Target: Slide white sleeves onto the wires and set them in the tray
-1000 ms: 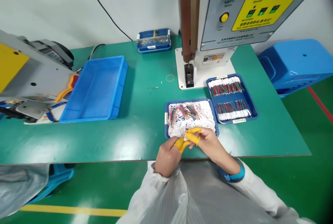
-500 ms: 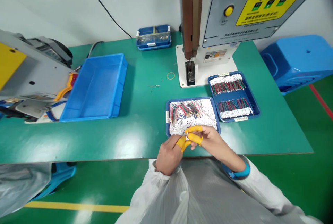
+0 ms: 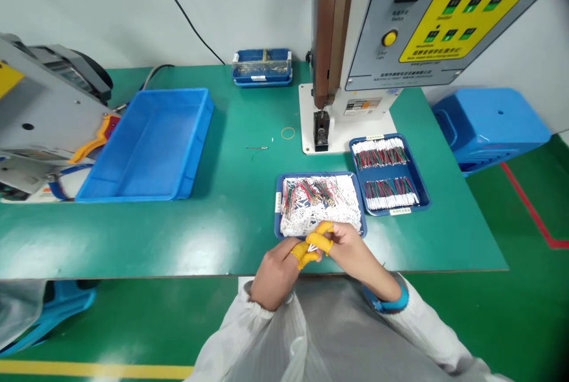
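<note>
My left hand (image 3: 279, 269) and my right hand (image 3: 349, 247) meet at the table's front edge, with yellow covers on several fingertips. Between their pinched fingers are small white pieces (image 3: 312, 247), partly hidden. Just beyond my hands lies a blue tray (image 3: 278, 216) full of loose white pieces, with red, green and black wires on top. To its right, a second blue tray (image 3: 383, 173) holds two rows of wires with white ends.
A machine (image 3: 373, 68) with a white base stands behind the trays. At the left are a large blue bin (image 3: 151, 145) and another machine (image 3: 48, 109). A rubber band (image 3: 288, 133) and a thin wire (image 3: 258, 148) lie mid-table. A blue stool (image 3: 498, 121) is at right.
The view has shifted a little, so the trays and machines appear displaced. My hands stay together at the tray's front edge, and the white pieces between my fingers show at a slightly different angle.
</note>
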Action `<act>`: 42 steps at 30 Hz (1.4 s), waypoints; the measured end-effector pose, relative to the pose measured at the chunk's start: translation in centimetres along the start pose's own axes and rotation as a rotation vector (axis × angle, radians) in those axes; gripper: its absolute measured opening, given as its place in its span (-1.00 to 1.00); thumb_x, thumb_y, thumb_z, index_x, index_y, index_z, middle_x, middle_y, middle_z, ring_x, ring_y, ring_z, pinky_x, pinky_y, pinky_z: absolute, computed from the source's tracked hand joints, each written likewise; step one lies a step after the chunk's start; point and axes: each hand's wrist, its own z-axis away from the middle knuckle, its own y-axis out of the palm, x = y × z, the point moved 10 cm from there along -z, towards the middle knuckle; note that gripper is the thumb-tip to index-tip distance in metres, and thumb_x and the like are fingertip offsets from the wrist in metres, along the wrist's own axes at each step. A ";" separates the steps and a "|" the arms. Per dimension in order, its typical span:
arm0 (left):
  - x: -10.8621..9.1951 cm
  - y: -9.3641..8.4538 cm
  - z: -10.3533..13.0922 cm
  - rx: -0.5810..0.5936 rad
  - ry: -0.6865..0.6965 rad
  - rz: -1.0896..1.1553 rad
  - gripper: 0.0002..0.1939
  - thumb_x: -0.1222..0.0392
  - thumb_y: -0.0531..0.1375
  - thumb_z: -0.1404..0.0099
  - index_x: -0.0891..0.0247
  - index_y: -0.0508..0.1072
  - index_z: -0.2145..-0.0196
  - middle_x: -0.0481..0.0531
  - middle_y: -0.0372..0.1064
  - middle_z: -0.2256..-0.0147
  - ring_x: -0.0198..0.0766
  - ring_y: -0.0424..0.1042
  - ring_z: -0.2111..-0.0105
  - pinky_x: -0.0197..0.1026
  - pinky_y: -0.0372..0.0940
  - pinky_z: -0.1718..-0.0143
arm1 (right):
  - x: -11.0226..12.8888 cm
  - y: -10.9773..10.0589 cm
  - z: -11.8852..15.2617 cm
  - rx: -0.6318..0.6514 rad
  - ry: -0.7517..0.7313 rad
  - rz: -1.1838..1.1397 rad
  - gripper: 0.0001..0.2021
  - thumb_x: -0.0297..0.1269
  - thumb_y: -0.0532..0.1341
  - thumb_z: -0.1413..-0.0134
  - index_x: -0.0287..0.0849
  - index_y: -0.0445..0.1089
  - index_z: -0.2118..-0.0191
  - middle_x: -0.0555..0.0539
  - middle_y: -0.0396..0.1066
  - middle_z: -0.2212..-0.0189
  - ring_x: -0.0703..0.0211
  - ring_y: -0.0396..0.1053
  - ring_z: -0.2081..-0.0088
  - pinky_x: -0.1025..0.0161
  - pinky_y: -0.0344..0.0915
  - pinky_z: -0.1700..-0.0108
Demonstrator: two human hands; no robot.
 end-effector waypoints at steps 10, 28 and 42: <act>-0.4 1.0 0.2 0.054 0.010 0.015 -0.69 0.30 -0.01 -0.52 0.31 0.49 0.30 0.09 0.47 0.31 -0.30 0.43 0.37 -0.29 0.37 0.31 | 0.5 -0.6 1.2 0.055 0.033 -0.022 -0.74 -0.09 0.45 -0.08 -0.17 0.54 0.24 0.01 0.52 0.42 0.26 0.45 0.45 0.29 0.44 0.37; 0.1 1.0 0.4 0.078 -0.062 0.148 -0.77 0.32 0.03 -0.47 0.29 0.47 0.27 0.07 0.41 0.35 -0.26 0.36 0.39 -0.26 0.22 0.34 | -0.3 -0.9 2.2 -0.021 0.007 -0.125 -0.73 -0.22 0.52 0.02 -0.10 0.58 0.17 -0.03 0.60 0.27 0.19 0.56 0.25 0.23 0.51 0.12; 0.3 2.1 -0.2 0.156 -0.208 0.466 -0.68 0.22 0.00 -0.47 0.27 0.52 0.30 0.04 0.40 0.42 -0.31 0.36 0.42 -0.27 0.17 0.35 | 1.0 -0.6 2.1 -0.145 -0.177 -0.011 -0.81 -0.13 0.34 -0.23 -0.15 0.54 0.31 0.00 0.43 0.44 0.26 0.41 0.43 0.31 0.41 0.35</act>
